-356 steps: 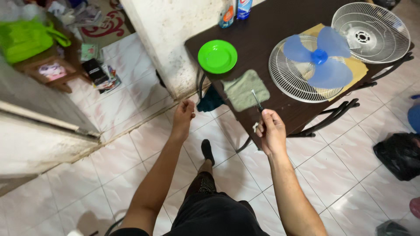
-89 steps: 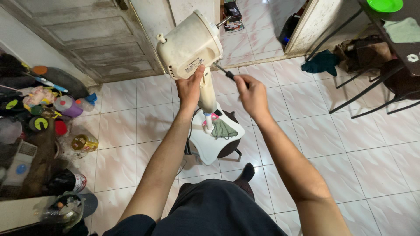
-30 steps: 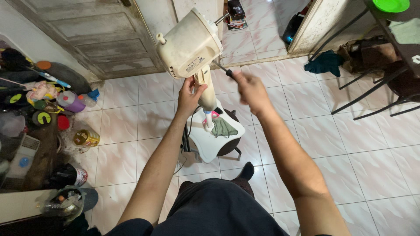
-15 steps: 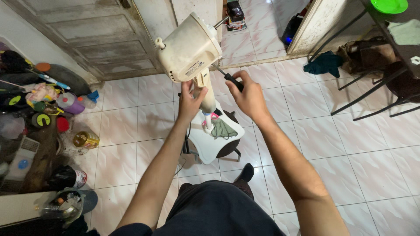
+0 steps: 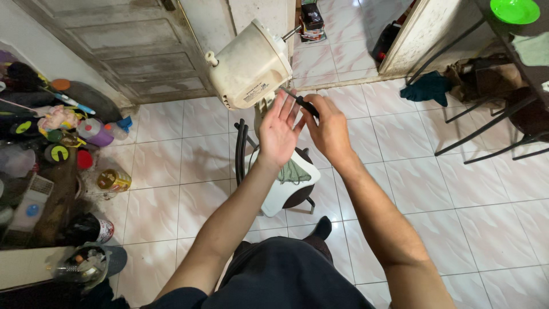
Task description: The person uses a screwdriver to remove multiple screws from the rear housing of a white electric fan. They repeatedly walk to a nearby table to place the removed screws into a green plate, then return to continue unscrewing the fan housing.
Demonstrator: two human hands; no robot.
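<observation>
Against the wall on the far left sits a heap of clutter [image 5: 51, 143]: bottles, tins and a purple jug on the white tiled floor [image 5: 469, 189]. A worn wooden door [image 5: 126, 51] stands behind it. Further right, the cream fan motor housing [image 5: 249, 64] tilts on its stand, its metal shaft poking up toward the doorway. The white fan base [image 5: 286, 191] rests on a small dark stool, with a green cloth [image 5: 294, 171] lying on it.

The left hand [image 5: 278, 131] is held up flat just below the housing, palm open and fingers spread, gripping nothing. Just beside it, the right hand [image 5: 330, 129] is closed around the black handle of a screwdriver [image 5: 302, 103], whose tip points at the underside of the housing; whether the tip touches it I cannot tell.

Over to the right, a teal rag [image 5: 429, 88] lies near the wall, and a green plate [image 5: 514, 10] sits on the dark table [image 5: 514, 43] in the top corner.
</observation>
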